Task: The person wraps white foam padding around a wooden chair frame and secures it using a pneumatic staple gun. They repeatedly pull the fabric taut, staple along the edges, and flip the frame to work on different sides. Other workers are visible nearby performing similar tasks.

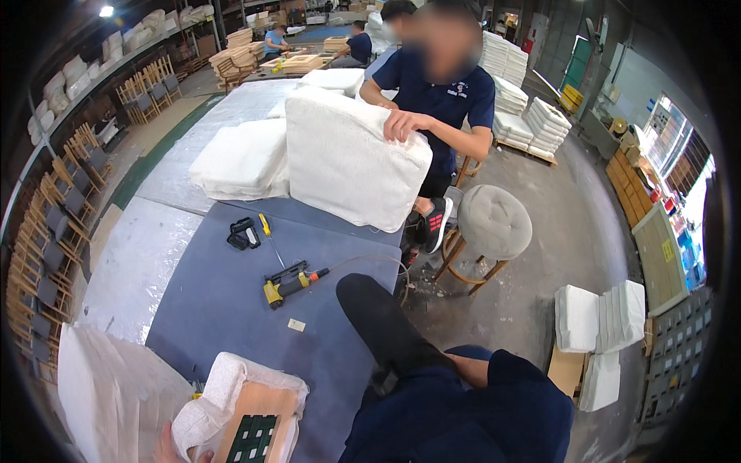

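Observation:
At the lower left edge my left hand (165, 447) grips the near side of a padded seat (220, 386). White fabric wraps its edges, and a bare wooden frame with green webbing shows on its upturned face. My right forearm (471, 369) shows in part beside my body, but the right hand is out of sight. Beyond the seat, on the blue-grey tabletop (224, 316), lie a yellow and black staple gun (284, 287) with a hose, a screwdriver (270, 234) with a yellow handle, a black object (243, 234) and a small pale card (296, 325).
Across the table a co-worker (440, 92) rests a hand on a large upright white cushion (347, 158). Another white cushion (243, 160) lies beside it. A white stack (116, 393) stands left of my seat. A round grey stool (494, 222) is on the floor at right.

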`<state>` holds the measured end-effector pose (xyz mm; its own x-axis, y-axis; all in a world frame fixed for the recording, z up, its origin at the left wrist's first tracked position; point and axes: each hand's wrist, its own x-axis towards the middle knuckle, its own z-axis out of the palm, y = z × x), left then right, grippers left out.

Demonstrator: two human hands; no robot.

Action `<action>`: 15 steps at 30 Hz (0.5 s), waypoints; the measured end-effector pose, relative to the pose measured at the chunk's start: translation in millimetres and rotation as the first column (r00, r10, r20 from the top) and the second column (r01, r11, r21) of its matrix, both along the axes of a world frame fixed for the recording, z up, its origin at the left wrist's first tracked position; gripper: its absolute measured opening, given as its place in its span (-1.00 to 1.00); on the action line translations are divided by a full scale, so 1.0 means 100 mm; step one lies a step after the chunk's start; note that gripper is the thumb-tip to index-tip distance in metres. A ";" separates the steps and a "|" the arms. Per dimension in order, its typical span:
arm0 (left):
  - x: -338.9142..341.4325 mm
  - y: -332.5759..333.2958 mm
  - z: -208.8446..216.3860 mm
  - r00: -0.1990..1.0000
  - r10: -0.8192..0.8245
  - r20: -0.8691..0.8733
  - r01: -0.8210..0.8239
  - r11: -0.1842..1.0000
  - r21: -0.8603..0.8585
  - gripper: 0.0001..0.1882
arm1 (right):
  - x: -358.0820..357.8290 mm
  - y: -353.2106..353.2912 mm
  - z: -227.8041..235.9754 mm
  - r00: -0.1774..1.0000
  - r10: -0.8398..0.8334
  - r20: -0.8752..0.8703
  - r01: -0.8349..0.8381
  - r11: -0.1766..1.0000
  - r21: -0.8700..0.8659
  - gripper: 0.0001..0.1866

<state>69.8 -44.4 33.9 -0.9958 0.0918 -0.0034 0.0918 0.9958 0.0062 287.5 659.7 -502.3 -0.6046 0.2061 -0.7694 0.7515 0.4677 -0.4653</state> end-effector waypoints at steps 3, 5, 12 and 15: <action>0.08 -0.02 -0.06 0.998 -0.031 -0.049 0.030 0.999 -0.016 0.03 | -0.01 0.03 -0.03 1.000 0.015 -0.016 -0.015 1.000 0.019 -0.67; 0.12 0.01 -0.08 0.998 -0.017 -0.055 0.017 1.000 0.003 0.03 | -0.02 0.03 -0.06 0.999 0.025 -0.029 -0.024 0.999 0.030 -0.67; 0.14 0.07 0.01 0.997 0.074 0.012 -0.075 0.996 0.040 0.02 | -0.05 0.15 -0.11 0.996 0.074 -0.051 -0.070 0.995 0.069 -0.69; 0.16 -0.01 -0.01 0.998 0.052 -0.017 -0.052 0.998 0.032 0.00 | -0.08 0.16 -0.14 0.994 0.098 -0.057 -0.093 0.992 0.083 -0.70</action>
